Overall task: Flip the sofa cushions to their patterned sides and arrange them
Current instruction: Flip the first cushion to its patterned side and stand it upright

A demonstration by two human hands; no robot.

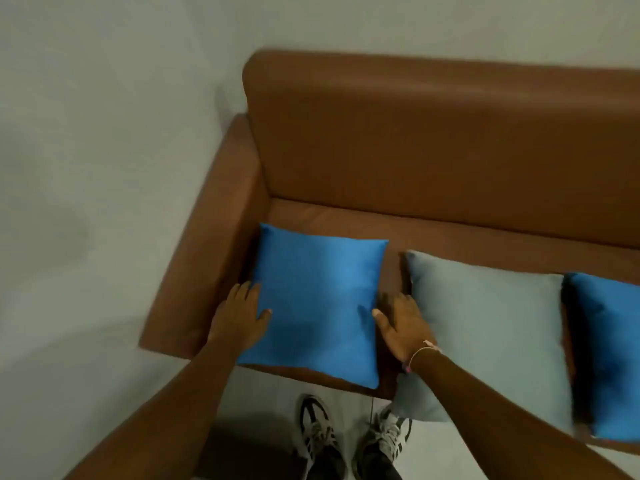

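A plain bright blue cushion point(317, 303) lies flat on the left end of the brown sofa seat point(450, 237). My left hand point(240, 315) grips its left edge, thumb on top and fingers along the side. My right hand point(401, 323) grips its right edge the same way, in the gap beside a plain grey cushion point(485, 334). A second blue cushion point(609, 355) lies at the far right, partly cut off by the frame. No patterned side shows on any cushion.
The sofa's left armrest point(207, 258) runs close beside my left hand. The tall backrest point(433, 140) stands behind the seat against a pale wall point(104, 133). My feet in sneakers point(353, 434) stand on the floor at the sofa's front edge.
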